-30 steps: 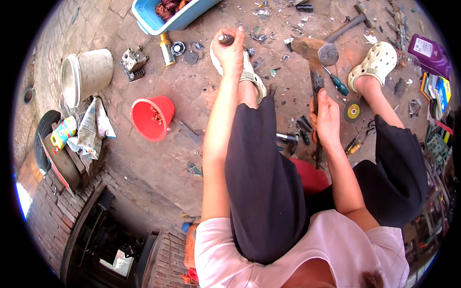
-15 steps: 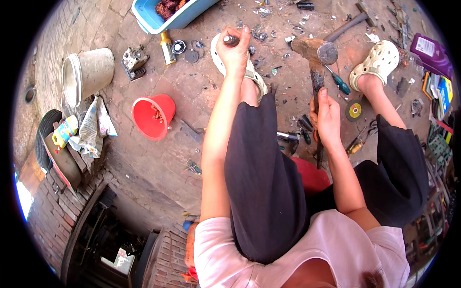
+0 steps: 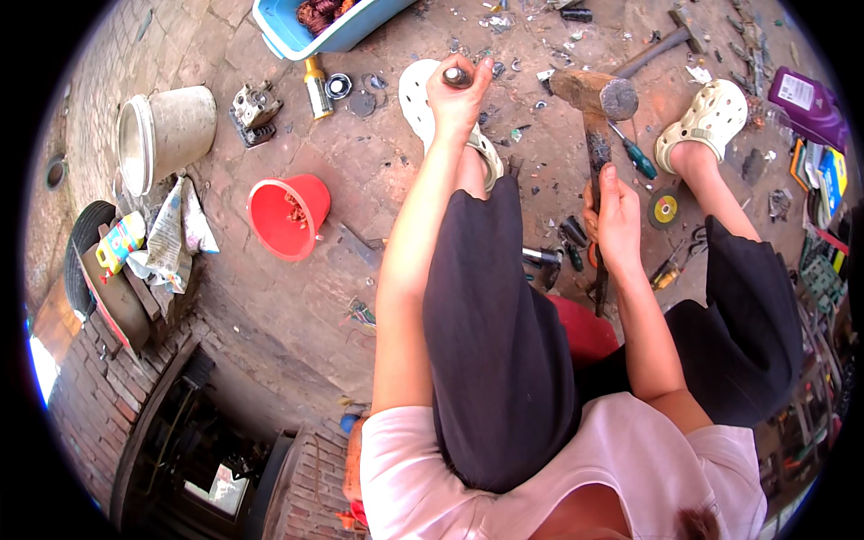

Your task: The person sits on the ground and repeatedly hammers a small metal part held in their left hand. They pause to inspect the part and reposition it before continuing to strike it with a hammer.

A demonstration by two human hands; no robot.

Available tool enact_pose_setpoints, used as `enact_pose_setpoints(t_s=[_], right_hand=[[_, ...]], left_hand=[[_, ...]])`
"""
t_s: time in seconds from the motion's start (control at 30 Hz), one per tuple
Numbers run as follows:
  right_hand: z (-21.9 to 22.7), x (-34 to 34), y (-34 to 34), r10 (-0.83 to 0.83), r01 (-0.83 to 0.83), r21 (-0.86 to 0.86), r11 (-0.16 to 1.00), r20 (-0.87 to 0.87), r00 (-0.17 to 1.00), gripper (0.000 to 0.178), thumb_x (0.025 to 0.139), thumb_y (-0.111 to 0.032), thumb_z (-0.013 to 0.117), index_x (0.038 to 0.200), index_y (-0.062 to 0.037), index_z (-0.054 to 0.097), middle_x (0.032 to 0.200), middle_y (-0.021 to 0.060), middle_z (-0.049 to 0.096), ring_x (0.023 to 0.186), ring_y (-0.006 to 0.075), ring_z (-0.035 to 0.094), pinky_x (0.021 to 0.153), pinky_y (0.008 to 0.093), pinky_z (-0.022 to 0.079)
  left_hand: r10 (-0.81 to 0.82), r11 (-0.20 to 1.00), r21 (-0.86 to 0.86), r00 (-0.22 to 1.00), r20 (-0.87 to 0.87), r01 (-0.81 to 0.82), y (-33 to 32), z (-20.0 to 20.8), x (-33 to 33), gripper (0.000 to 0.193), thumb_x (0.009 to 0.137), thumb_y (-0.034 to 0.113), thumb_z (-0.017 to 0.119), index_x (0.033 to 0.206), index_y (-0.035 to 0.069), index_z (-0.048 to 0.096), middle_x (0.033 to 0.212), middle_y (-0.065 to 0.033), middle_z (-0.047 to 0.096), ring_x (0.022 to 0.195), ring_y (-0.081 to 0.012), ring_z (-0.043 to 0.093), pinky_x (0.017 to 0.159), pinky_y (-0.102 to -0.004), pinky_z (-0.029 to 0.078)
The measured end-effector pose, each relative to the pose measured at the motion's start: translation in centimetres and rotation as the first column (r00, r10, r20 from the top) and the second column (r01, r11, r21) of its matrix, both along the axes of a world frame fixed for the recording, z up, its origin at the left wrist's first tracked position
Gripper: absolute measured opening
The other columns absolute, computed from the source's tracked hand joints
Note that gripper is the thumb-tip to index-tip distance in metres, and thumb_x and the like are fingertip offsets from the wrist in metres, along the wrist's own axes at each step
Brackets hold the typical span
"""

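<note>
My left hand (image 3: 455,110) is closed around a metal rod (image 3: 457,77), whose round end points up at me; its lower end is hidden beneath the fist. The fist is above my left clog (image 3: 418,101). My right hand (image 3: 617,225) grips a hammer (image 3: 598,135) by its dark, worn handle. The hammer's heavy, rusty head is raised to the right of the left fist, apart from the rod. Below the hammer head, a screwdriver (image 3: 641,160) with a green handle lies on the ground, close to a yellow-centred grinding disc (image 3: 665,210).
A blue tub (image 3: 346,31) with copper-coloured coils stands at the far left. Nearer are a red bucket (image 3: 267,219), a whitish bucket (image 3: 180,130) on its side and a metal engine part (image 3: 257,110). Another hammer (image 3: 655,50) and a purple bottle (image 3: 810,103) lie at right.
My left hand has moved a little to the right with the rod in it. My right hand and the hammer have hardly moved.
</note>
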State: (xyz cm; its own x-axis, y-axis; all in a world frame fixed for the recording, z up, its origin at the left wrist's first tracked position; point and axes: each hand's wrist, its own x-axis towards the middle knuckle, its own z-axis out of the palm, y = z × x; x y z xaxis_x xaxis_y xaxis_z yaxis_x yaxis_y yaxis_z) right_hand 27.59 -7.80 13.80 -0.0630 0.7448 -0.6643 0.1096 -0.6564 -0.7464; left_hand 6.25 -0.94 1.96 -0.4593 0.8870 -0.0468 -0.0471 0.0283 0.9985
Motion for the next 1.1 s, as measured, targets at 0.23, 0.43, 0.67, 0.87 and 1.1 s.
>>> enact_pose_setpoints(t_s=[0.23, 0.43, 0.67, 0.87, 1.1], right_hand=[[5.1, -2.1, 2.3, 0.077, -0.074, 0.125, 0.989, -0.012, 0.997, 0.053, 0.097, -0.049, 0.037, 0.065, -0.0061, 0.042, 0.05, -0.0031, 0.038, 0.04, 0.0048, 0.034, 0.038, 0.0222, 0.024], [14.1, -5.8, 4.2, 0.278, -0.078, 0.572, 0.816, -0.271, 0.921, 0.066, 0.084, -0.074, 0.027, 0.069, -0.0104, 0.036, 0.047, -0.0048, 0.029, 0.037, 0.0055, 0.026, 0.034, 0.021, 0.02], [2.0, -4.4, 1.5, 0.267, -0.29, 0.074, 0.954, 0.229, 0.936, 0.056, 0.094, -0.052, 0.044, 0.065, -0.0032, 0.049, 0.054, -0.0007, 0.045, 0.047, 0.0096, 0.043, 0.044, 0.0269, 0.032], [13.4, -4.8, 4.3, 0.235, -0.136, 0.575, 0.807, -0.101, 0.967, 0.048, 0.095, -0.048, 0.041, 0.076, -0.0032, 0.047, 0.052, -0.0009, 0.042, 0.041, 0.0086, 0.036, 0.04, 0.0226, 0.026], [2.2, -3.4, 1.3, 0.169, -0.25, 0.209, 0.946, 0.341, 0.925, 0.052, 0.095, -0.046, 0.046, 0.064, -0.0051, 0.049, 0.053, -0.0021, 0.043, 0.048, 0.008, 0.044, 0.043, 0.0244, 0.033]], left_hand=[[0.044, 0.998, 0.035, 0.998, 0.049, -0.046, 0.0, -1.0, 0.0, 0.032, 0.077, 0.002, 0.066, 0.059, 0.008, 0.041, 0.059, 0.0062, 0.041, 0.056, -0.0031, 0.037, 0.05, -0.0208, 0.031], [0.001, 1.0, 0.016, 1.0, -0.007, -0.001, -1.0, -0.8, 0.2, 0.029, 0.076, 0.002, 0.065, 0.06, 0.007, 0.042, 0.06, 0.0066, 0.042, 0.058, -0.0028, 0.038, 0.051, -0.0212, 0.032], [0.114, 0.993, 0.032, 0.993, -0.023, -0.113, 0.6, -2.2, 2.3, 0.017, 0.072, 0.009, 0.068, 0.068, 0.001, 0.054, 0.058, -0.0011, 0.048, 0.058, -0.0062, 0.045, 0.053, -0.0245, 0.04], [-0.082, 0.997, 0.002, 0.993, -0.089, 0.082, -1.5, -2.3, 0.8, 0.022, 0.076, 0.006, 0.065, 0.064, 0.002, 0.048, 0.056, 0.002, 0.043, 0.057, -0.0041, 0.039, 0.05, -0.0227, 0.035], [-0.158, 0.987, -0.052, 0.98, -0.123, 0.152, 0.2, -1.7, 2.3, 0.012, 0.076, 0.007, 0.065, 0.069, 0.002, 0.056, 0.058, -0.0015, 0.051, 0.059, -0.0058, 0.047, 0.054, -0.0248, 0.042]])
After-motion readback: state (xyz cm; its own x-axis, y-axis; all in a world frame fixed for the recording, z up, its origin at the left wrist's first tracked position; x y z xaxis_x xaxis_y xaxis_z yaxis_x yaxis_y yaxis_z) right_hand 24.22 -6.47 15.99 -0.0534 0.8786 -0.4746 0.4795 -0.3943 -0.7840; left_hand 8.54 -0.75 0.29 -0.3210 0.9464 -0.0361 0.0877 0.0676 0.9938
